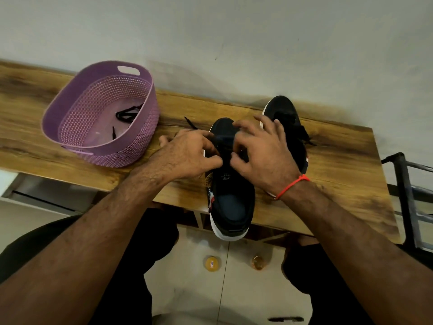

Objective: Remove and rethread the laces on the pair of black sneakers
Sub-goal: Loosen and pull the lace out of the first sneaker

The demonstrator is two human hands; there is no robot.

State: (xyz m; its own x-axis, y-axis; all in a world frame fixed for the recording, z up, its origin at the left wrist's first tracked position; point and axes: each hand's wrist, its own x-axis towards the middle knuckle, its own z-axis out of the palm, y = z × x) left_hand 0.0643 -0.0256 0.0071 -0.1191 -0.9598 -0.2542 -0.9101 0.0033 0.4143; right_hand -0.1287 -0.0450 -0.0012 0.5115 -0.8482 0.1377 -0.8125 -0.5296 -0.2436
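Note:
A black sneaker (230, 198) with a white sole lies on the wooden table (339, 165), its heel hanging over the near edge. My left hand (189, 153) and my right hand (262, 148) meet over its eyelet area, each pinching the black lace there. One loose lace end (190, 123) trails on the table past my left hand. The second black sneaker (284, 113) stands behind my right hand, partly hidden, its lace still in it. Another black lace (127, 113) lies inside the purple basket (140, 146).
The basket stands on the left half of the table. A wall rises right behind the table. A dark metal frame (407, 198) stands off the table's right end. Two small yellow round objects (212, 262) lie on the floor below.

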